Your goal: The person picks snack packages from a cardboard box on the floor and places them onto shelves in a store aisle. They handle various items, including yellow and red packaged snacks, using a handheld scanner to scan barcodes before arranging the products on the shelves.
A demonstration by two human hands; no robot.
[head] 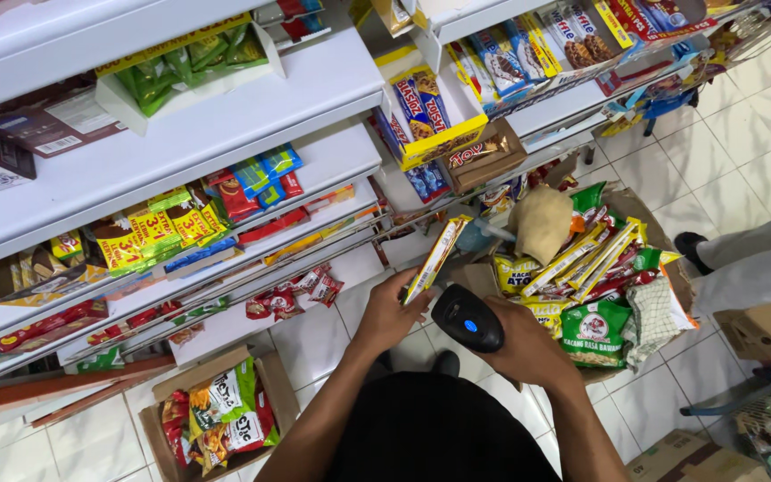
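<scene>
We judged scanning underway: our left hand (392, 312) gripped a yellow snack packet (436, 259) upright before the shelves (225, 125); our right hand (519, 344) clasped a black barcode scanner (466, 317), which needed aiming at the packet's code.

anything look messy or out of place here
Yes: the open brown cardboard box on the floor overflows with yellow, red and green snack packets lying at all angles. A few red-and-white packets lie loose and askew on the lowest white shelf.

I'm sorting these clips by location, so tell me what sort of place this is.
Most likely a small grocery shop: white shelves stocked with snack packets, a box of packets on the floor, and a barcode scanner in the right hand.
</scene>
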